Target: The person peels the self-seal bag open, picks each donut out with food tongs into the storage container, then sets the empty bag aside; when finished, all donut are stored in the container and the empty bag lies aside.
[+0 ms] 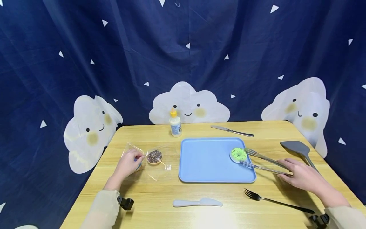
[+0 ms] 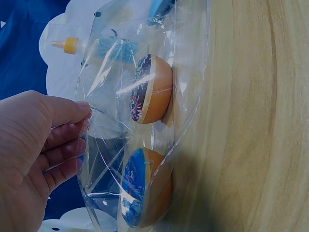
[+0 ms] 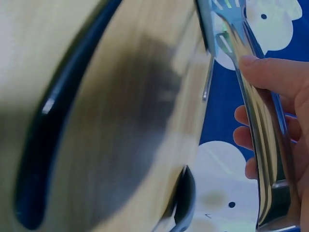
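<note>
My left hand (image 1: 128, 165) pinches the edge of a clear plastic bag (image 2: 99, 166) between thumb and fingers. Inside it are a chocolate-topped toy donut (image 1: 154, 156) with sprinkles and a blue-topped toy donut (image 2: 149, 188), largely hidden behind the hand in the head view. On the right, my right hand (image 1: 303, 176) grips metal tongs (image 1: 268, 158), thumb on one side and fingers on the other. Their fork-like tips stand spread at the right edge of a green sprinkled toy donut (image 1: 238, 154), which lies on the right part of a blue tray (image 1: 203, 162).
Behind the tray lies a table knife (image 1: 231, 131), with a yellow-capped bottle (image 1: 175, 124) to its left. A white plastic knife (image 1: 197, 202) and a black fork (image 1: 278, 201) lie in front. A grey spatula (image 1: 297, 148) is beyond the right hand. A blue curtain (image 1: 200, 63) hangs behind the table.
</note>
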The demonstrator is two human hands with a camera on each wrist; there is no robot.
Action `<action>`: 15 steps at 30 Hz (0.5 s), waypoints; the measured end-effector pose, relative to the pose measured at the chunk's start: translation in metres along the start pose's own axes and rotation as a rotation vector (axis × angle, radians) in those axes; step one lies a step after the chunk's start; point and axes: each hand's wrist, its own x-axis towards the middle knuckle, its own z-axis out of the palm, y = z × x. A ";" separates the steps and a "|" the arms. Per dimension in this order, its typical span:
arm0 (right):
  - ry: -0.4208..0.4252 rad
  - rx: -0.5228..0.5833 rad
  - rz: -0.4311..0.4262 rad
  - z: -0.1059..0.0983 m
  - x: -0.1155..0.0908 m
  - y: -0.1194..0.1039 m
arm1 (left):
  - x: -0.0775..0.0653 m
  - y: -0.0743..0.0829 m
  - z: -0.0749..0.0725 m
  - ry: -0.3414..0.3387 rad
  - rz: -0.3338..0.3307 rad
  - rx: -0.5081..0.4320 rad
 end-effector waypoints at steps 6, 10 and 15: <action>0.053 -0.029 -0.059 -0.004 -0.002 0.002 | 0.000 0.002 0.000 -0.008 0.003 -0.013; 0.090 -0.039 -0.146 -0.007 -0.001 0.003 | 0.000 0.000 0.000 0.003 0.010 0.000; 0.112 -0.031 -0.180 -0.010 0.002 0.001 | 0.000 0.000 0.001 0.002 0.018 0.010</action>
